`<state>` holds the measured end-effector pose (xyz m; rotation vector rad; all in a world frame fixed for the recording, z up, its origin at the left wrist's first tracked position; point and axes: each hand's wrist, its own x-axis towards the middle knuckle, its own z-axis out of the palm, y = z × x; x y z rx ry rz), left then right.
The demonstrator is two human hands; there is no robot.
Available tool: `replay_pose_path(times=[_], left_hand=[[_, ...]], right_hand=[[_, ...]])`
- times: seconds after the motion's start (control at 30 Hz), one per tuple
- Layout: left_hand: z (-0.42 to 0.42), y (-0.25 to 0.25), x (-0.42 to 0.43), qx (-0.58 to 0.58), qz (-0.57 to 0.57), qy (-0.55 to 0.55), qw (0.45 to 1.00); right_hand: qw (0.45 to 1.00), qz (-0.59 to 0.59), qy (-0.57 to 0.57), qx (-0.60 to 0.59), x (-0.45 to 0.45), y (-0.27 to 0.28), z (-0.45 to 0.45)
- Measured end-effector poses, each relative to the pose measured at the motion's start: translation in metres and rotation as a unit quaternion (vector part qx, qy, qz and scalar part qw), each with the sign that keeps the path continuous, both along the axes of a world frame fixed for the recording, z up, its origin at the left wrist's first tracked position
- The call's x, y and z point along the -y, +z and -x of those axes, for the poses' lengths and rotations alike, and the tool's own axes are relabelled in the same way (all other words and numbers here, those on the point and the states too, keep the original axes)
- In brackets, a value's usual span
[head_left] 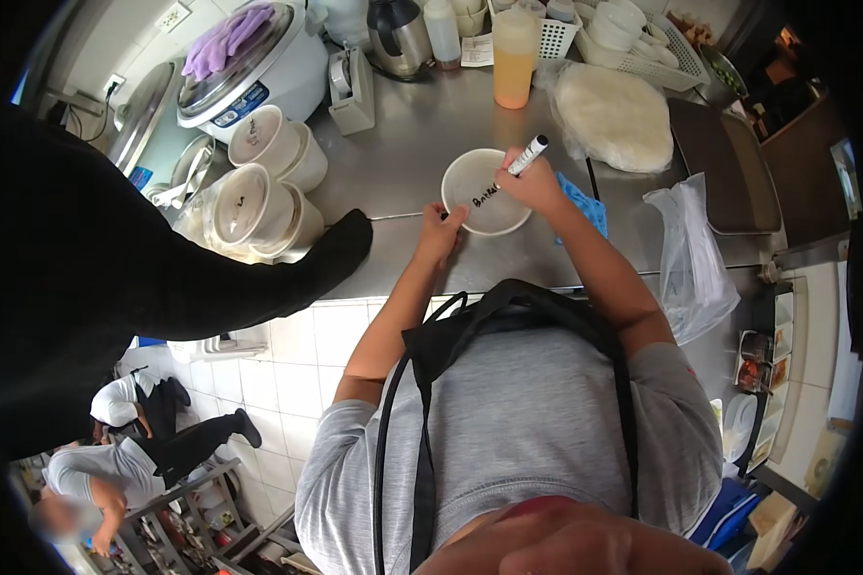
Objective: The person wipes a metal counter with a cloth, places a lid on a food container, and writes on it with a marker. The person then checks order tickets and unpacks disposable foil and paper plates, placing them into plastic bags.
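Observation:
A round white tub lid (475,172) lies before me on the steel counter, with black handwriting across its top. My right hand (535,182) is closed round a black-and-white marker (527,156), its capped-looking end pointing up and away. Against the lid's lower left edge, my left hand (439,233) has its fingers pressed together, with a small dark thing between them, possibly the marker cap. A blue cloth (582,209) lies beside my right forearm.
Stacked lidded tubs (251,206) stand at the left, near a large cooker (259,72). Behind are a kettle (398,38) and an orange-filled bottle (515,67). Bagged white rounds (614,115) and a brown tray (724,163) sit right. Two people (115,470) are at lower left.

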<state>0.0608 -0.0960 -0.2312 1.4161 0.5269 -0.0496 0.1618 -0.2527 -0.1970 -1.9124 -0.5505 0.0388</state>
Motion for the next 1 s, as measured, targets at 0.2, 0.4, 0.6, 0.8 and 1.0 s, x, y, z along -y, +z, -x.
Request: replay_pose_path(times=[0.2, 0.4, 0.6, 0.8, 1.0], left_hand=[[0.0, -0.002, 0.0, 0.008, 0.011, 0.0, 1.0], [-0.002, -0.012, -0.004, 0.026, -0.057, 0.014, 0.998], [0.011, 0.02, -0.004, 0.195, -0.319, -0.021, 0.927], [0.01, 0.056, 0.052, 0.33, -0.254, -0.133, 0.899], [0.016, 0.066, 0.077, 0.24, -0.198, -0.212, 0.926]], right_hand=[[1.0, 0.001, -0.022, 0.011, -0.003, -0.003, -0.001], [0.986, -0.12, -0.05, -0.101, 0.007, 0.014, 0.0], [0.967, -0.225, 0.031, -0.111, 0.014, 0.024, 0.039], [0.979, -0.188, 0.085, -0.003, 0.018, 0.045, 0.066], [0.948, -0.297, 0.049, -0.101, 0.053, 0.053, 0.074]])
